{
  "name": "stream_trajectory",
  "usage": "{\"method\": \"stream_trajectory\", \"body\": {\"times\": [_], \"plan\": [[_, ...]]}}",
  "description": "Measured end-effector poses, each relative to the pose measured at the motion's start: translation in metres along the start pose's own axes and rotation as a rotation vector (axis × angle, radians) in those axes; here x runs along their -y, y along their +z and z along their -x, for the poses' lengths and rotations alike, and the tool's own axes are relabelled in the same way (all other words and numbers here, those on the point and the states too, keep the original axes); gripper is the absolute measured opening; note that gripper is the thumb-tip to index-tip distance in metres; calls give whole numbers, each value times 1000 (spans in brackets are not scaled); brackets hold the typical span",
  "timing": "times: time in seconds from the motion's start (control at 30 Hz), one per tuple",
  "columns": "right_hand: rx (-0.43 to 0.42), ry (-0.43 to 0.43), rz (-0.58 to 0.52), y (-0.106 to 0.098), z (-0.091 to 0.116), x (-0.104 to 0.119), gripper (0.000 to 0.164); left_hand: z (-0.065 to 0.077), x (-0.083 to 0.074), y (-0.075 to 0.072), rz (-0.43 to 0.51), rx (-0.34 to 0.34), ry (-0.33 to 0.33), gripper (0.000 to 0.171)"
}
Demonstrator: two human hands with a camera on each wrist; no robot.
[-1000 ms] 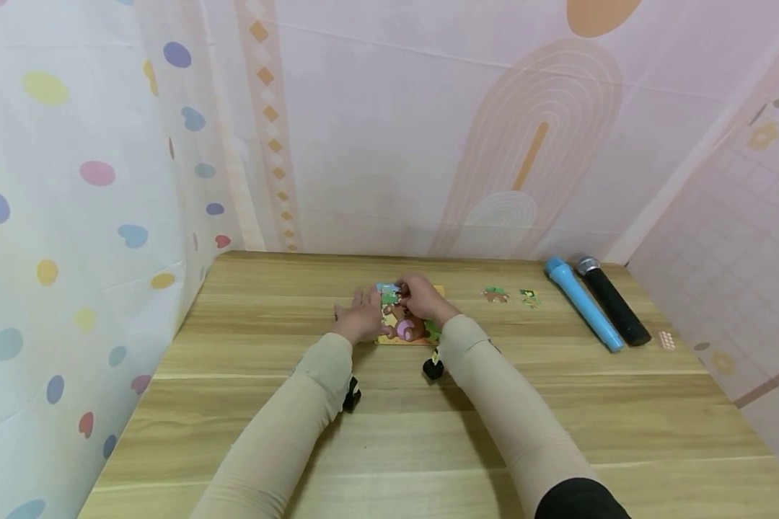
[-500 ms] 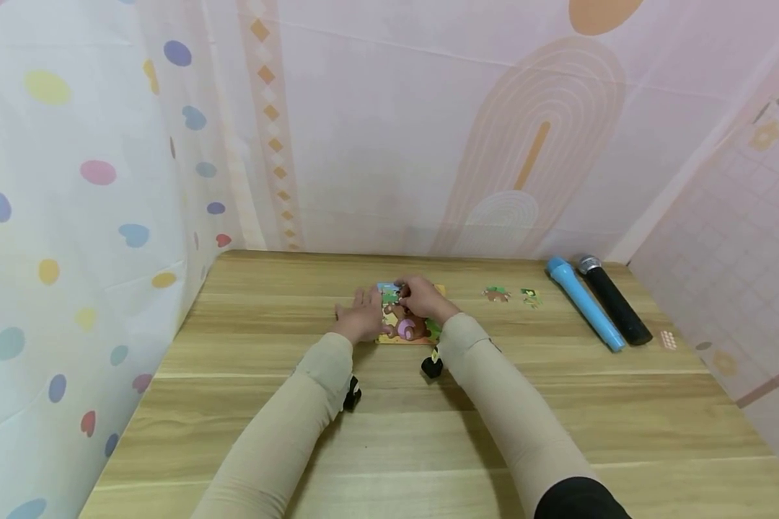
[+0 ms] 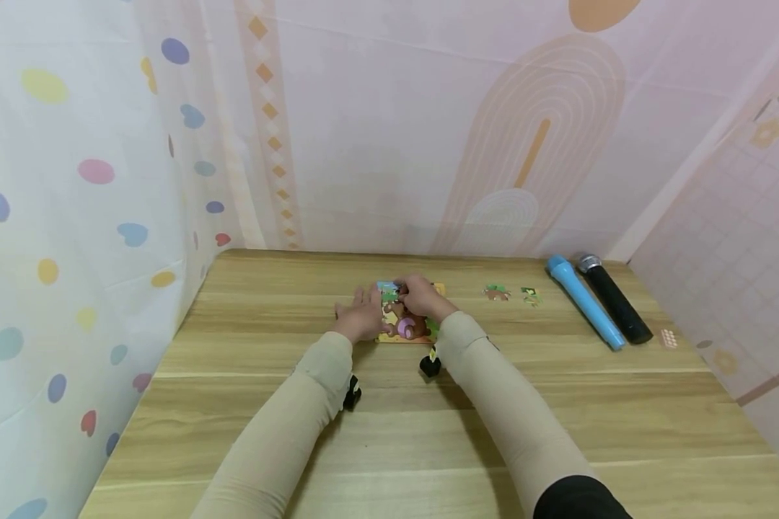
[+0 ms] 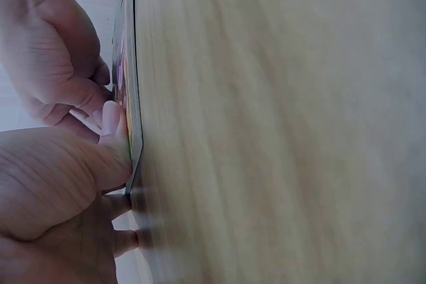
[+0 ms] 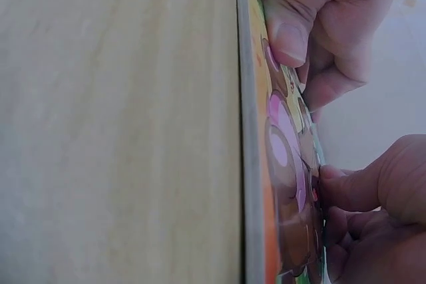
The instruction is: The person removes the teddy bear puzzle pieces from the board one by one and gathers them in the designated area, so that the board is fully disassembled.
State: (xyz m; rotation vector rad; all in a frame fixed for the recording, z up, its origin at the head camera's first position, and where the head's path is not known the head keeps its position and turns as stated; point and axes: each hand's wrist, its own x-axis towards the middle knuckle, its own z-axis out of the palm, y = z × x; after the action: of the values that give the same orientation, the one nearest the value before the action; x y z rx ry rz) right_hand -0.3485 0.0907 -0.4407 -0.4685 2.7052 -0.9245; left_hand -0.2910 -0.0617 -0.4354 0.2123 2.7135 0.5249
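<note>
A jigsaw puzzle (image 3: 405,329) with a brown bear picture lies on the wooden table; the right wrist view shows its thick grey edge and the bear's pink parts (image 5: 286,121). At its left side rests my left hand (image 3: 360,316), fingers spread, with the thumb (image 4: 112,121) pressing on the puzzle's face near the edge. My right hand (image 3: 422,297) comes over the puzzle's upper part with curled fingers, thumb and fingertips (image 5: 333,176) pinched together right at its surface around a puzzle piece, mostly hidden by the hand.
Two loose puzzle pieces, a brown-and-green one (image 3: 496,293) and a green-and-yellow one (image 3: 530,296), lie right of the puzzle. Beyond them lie a blue microphone (image 3: 584,303) and a black microphone (image 3: 613,299). A patterned cloth (image 3: 376,144) hangs behind the table.
Both hands stay at the same places on the puzzle, the right fingers still at its upper part. The view has shifted very slightly.
</note>
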Motion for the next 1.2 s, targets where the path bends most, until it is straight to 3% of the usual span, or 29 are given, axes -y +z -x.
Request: {"method": "stream_trajectory", "body": {"times": [0.4,0.73,1.2], "plan": [[-23,-17,-25,0,0,-3,42,-1,-1,-3,-32,14,-3,91],[-30,0,14,3,0,-3,40,-5,2,3,-1,-21,59,44],[-64,-28,94,3,0,-6,37,-19,9,5,-7,27,15,58]]}}
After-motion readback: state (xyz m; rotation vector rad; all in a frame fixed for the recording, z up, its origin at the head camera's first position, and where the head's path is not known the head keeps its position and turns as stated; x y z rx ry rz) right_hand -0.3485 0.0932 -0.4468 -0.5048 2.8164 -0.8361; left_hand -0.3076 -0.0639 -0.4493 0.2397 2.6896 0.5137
